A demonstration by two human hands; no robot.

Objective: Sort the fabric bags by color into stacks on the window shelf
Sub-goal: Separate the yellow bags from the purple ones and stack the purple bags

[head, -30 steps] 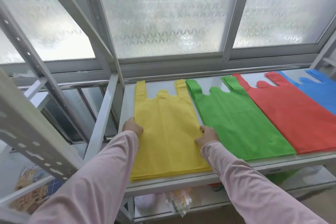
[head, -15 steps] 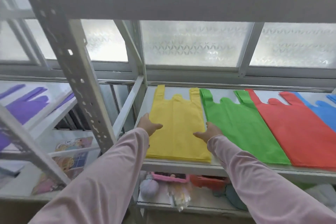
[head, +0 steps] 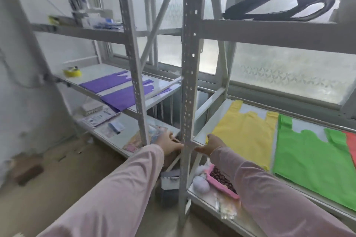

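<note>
The person is standing at the racking with both pink sleeves stretched forward, and the yellow stack [head: 248, 134] is lying flat on the window shelf [head: 213, 117], just beside the green stack [head: 312, 161], with a sliver of red bags [head: 351, 144] showing past that. The right hand [head: 213, 145] is hovering at the yellow stack's near left corner, its fingers looking straight and close together, pinching nothing; the blur is hiding whether they touch the cloth. The left hand [head: 169, 143] is reaching loose and empty beside the steel upright [head: 187, 82]. To my eye the yellow pile is looking settled, and attention is swinging left to the purple bags [head: 115, 90], which are lying apart on the neighbouring shelf. Fetching them is going to mean bringing both arms round that upright without snagging, then lifting the limp fabric flat so it is not creasing.
</note>
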